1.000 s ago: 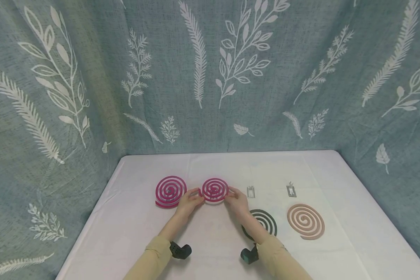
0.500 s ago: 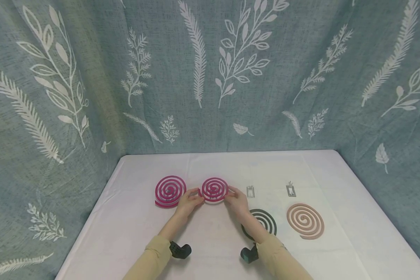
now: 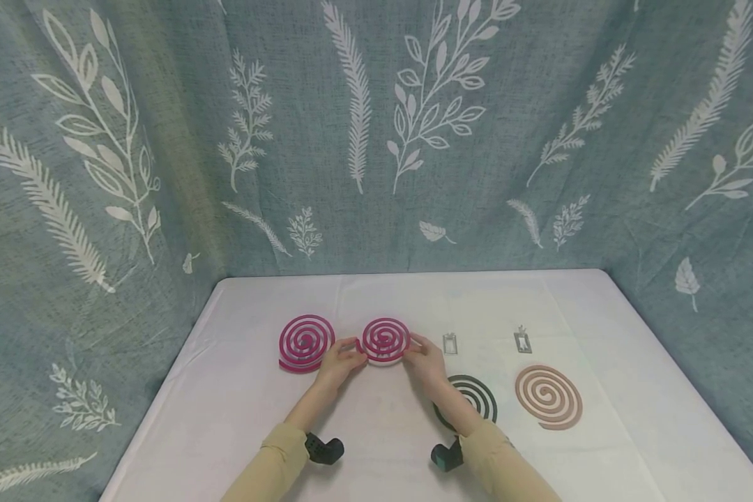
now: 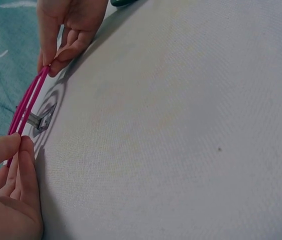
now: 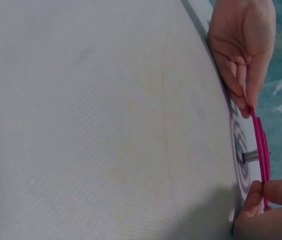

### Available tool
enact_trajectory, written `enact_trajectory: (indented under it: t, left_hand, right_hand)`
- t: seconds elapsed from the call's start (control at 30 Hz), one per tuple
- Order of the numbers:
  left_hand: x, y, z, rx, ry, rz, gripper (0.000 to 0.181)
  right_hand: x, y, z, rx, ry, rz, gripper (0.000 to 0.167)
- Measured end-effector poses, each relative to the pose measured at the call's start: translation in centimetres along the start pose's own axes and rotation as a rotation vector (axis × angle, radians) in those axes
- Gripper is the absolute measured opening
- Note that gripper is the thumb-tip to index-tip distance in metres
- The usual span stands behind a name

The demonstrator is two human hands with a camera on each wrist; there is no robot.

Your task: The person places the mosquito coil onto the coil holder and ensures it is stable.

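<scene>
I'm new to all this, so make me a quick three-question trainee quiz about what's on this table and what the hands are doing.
1. The left hand and right hand both pinch one coil. Its colour? a) brown b) pink c) yellow
2. True or false: the brown coil lies to the right of the dark coil.
3. How many coils does the head view show?

Key: 1 b; 2 true; 3 four.

on the white-covered table [image 3: 389, 439] lie a dark coil [image 3: 482, 392], a brown coil [image 3: 546, 394] and two small metal stands [image 3: 523, 343].
</scene>
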State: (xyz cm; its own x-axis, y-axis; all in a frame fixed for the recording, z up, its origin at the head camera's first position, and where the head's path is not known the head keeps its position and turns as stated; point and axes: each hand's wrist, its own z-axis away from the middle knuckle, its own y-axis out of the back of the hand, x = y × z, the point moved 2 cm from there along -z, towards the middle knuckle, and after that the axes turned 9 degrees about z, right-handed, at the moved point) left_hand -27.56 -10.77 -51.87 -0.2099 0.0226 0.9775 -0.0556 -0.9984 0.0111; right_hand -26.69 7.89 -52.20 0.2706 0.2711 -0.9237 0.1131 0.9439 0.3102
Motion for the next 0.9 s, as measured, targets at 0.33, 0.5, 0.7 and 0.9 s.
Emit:
enact_trajectory:
  t: [0.33, 0.5, 0.7, 0.9]
  left_hand:
    - [-0.19, -0.02, -0.24, 0.015, -0.01, 0.002, 0.05]
    - [-0.2, -0.01, -0.1, 0.008, -0.017, -0.014, 0.051]
    - [-0.15, 0.04, 0.0, 0.002, -0.027, -0.032, 0.052]
    - [-0.19, 0.03, -0.07, 0.006, -0.028, -0.044, 0.052]
  right_hand:
    - [0.07, -0.01, -0.09, 0.002, -0.002, -0.013, 0.047]
    - [0.16, 0.04, -0.15, 0.0, 0.001, -0.02, 0.047]
    - [0.21, 0.11, -0.11, -0.004, 0.004, -0.017, 0.046]
    - [0.17, 0.1, -0.02, -0.013, 0.016, -0.012, 0.047]
